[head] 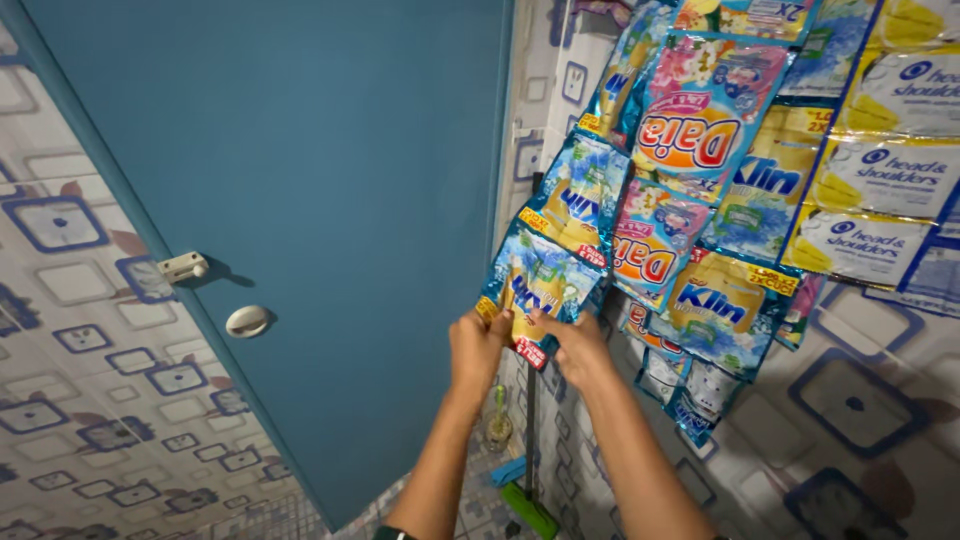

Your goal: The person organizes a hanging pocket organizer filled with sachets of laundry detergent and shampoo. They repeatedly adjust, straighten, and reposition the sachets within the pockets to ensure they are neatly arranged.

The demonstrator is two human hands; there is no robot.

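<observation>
Blue paint covers the door [300,180], which fills the left and middle of the view and carries a pale latch [183,266] above a pale oval knob [247,320]. The walls [70,400] on both sides are tiled in a pattern of grey and blue squares. Strips of sachets [720,150] hang on the right wall in overlapping rows, some blue and yellow, some pink, and a white and yellow strip at the far right is cut off by the frame edge. Low between the arms stand a small glass jar [497,425] and a dark handle ending in a green brush head [530,508]; what the handle belongs to is hard to make out. The lowest blue sachet [540,280] of the leftmost strip hangs just beside the door edge. The left hand [477,350] pinches its lower left corner and the right hand [580,350] pinches its lower edge just beside, the fingers of both closed on the packet, thumbs in front, the hands nearly touching.
</observation>
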